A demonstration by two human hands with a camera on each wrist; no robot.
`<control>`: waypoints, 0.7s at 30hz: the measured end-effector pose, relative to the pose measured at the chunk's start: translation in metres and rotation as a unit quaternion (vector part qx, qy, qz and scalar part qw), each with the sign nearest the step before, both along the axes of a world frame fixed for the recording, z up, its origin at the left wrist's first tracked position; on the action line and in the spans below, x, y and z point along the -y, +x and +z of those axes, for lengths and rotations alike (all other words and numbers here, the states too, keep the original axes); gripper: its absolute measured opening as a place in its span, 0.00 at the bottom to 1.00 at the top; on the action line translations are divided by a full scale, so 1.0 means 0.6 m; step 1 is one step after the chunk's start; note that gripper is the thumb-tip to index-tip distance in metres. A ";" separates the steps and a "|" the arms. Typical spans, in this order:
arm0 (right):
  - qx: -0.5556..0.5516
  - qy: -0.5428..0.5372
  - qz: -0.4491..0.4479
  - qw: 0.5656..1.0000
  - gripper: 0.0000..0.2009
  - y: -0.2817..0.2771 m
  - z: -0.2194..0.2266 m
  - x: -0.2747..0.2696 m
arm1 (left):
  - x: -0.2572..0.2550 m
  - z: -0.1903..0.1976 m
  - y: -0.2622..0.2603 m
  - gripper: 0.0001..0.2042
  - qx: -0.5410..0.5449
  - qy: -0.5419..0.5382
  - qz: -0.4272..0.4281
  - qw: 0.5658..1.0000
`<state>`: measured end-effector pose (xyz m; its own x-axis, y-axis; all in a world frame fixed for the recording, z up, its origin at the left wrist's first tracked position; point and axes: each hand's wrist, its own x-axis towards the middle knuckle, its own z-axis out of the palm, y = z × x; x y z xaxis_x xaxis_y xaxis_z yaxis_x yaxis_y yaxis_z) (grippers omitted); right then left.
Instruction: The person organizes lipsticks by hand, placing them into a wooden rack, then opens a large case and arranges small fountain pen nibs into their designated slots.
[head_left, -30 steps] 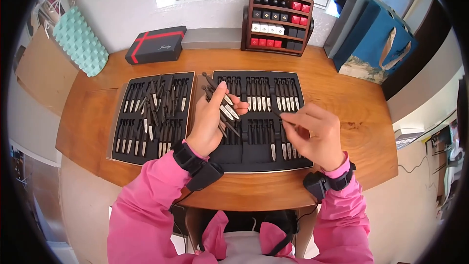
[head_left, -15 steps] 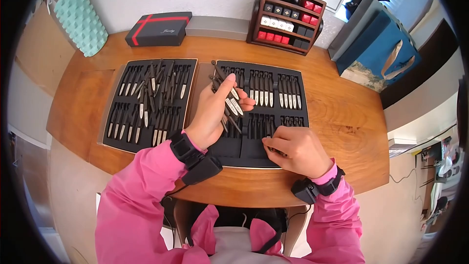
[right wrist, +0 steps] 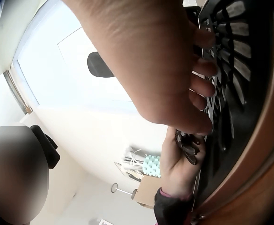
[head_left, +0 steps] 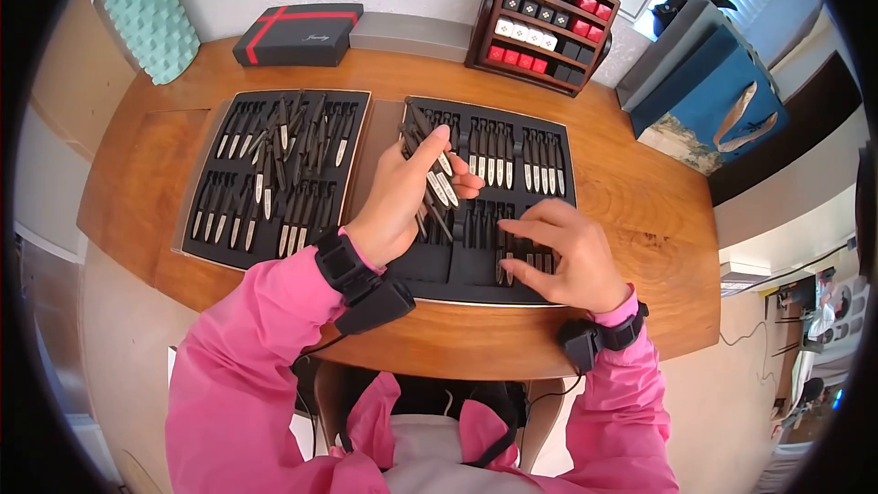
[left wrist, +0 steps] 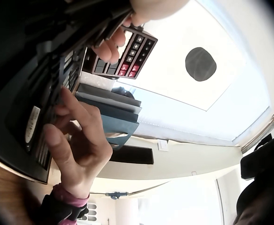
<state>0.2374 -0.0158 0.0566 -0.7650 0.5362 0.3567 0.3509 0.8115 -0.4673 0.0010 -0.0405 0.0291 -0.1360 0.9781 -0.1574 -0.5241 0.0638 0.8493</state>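
In the head view my left hand (head_left: 393, 201) grips a bunch of slim dark sticks (head_left: 444, 187) with pale labelled ends, held over the right tray's left half. My right hand (head_left: 581, 256) is over the lower right of the right black tray (head_left: 476, 265), thumb and forefinger spread apart. Between them a labelled stick (head_left: 508, 272) lies in the slotted row. In the left wrist view, that stick's pale label (left wrist: 32, 124) shows close to the right thumb. The left black tray (head_left: 240, 259) bears slotted sticks and a loose heap of sticks (head_left: 282, 151) on top.
Behind the trays stand a dark gift box (head_left: 297, 35) with red ribbon and a wooden rack (head_left: 482, 27) of dice and balls. A blue paper bag (head_left: 700, 82) is at the back right, a mint textured bag (head_left: 151, 18) at the back left. Wooden tabletop (head_left: 640, 247) surrounds the trays.
My right hand brought a stick down into the lower right slots, and its thumb and forefinger have since parted. The left hand still holds its bunch. The head view has tilted slightly.
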 end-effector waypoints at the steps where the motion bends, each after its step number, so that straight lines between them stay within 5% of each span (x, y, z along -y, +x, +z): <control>1: 0.001 -0.001 0.000 1.000 0.17 0.003 0.002 -0.003 | 0.000 0.000 0.000 0.17 0.001 -0.001 0.000 1.000; 21: 0.081 0.074 0.000 0.994 0.24 -0.005 0.002 0.001 | 0.003 0.002 0.002 0.16 -0.005 0.008 -0.016 1.000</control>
<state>0.2342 -0.0167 0.0577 -0.8184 0.4873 0.3045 0.4121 0.8671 -0.2799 0.0023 -0.0420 0.0302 -0.1056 0.9846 -0.1396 -0.5141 0.0662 0.8552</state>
